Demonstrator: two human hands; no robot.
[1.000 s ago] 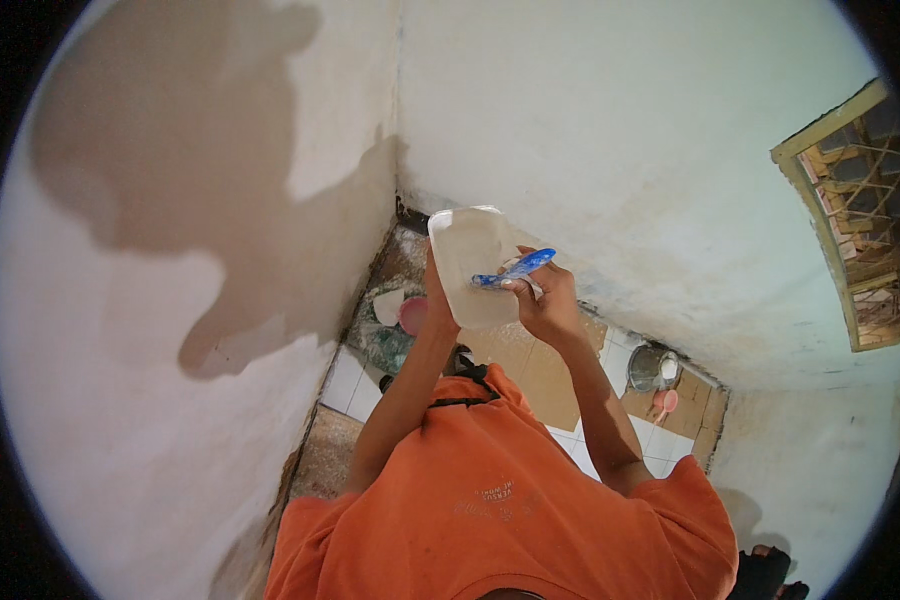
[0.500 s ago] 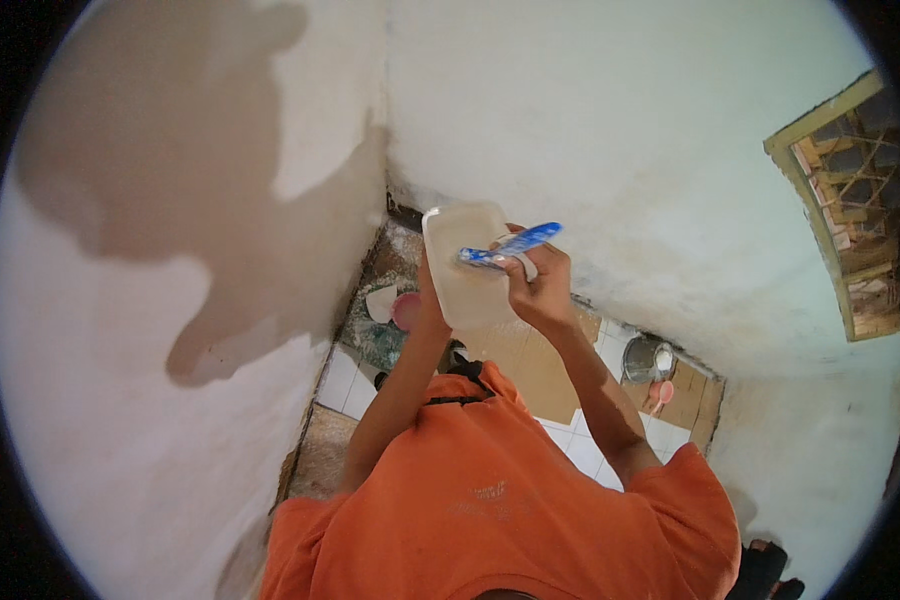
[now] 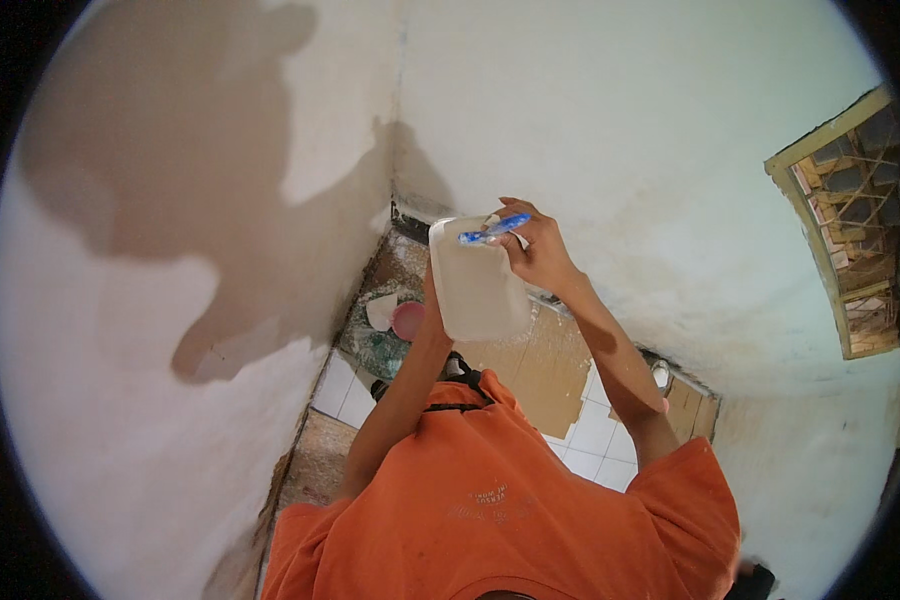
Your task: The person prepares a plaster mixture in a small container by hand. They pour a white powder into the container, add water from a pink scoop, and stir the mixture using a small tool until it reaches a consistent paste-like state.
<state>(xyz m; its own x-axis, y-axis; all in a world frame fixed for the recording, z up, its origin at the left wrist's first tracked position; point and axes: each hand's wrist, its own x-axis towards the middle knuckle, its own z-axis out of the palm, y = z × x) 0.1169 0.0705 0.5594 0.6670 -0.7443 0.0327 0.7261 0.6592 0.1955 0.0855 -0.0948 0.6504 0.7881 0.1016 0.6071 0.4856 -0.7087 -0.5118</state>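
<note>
My right hand [image 3: 540, 248] is closed around a paintbrush [image 3: 513, 221] with a blue, paint-smeared handle. The brush sits over the far end of a pale rectangular plastic tub [image 3: 478, 292]; whether its bristles touch the tub I cannot tell. An off-white coating covers the inside of the tub. From the left side, my left hand [image 3: 431, 292] holds the tub up, its fingers mostly hidden behind the wall of the tub. Both arms reach forward towards the corner of two painted walls.
A whitish wall [image 3: 100, 400] with my shadow rises at left, another wall [image 3: 610, 130] ahead. A framed opening [image 3: 820, 240] is at right. Below lie a pink bowl [image 3: 408, 321], brown sheeting [image 3: 540, 375] and white floor tiles [image 3: 592, 428]. A bucket [image 3: 652, 360] is partly behind my right forearm.
My right hand and the paintbrush have moved up towards the tub's far end, and the brush lies flatter. The tub has shifted slightly right and nearer. The bucket is now more covered by my forearm.
</note>
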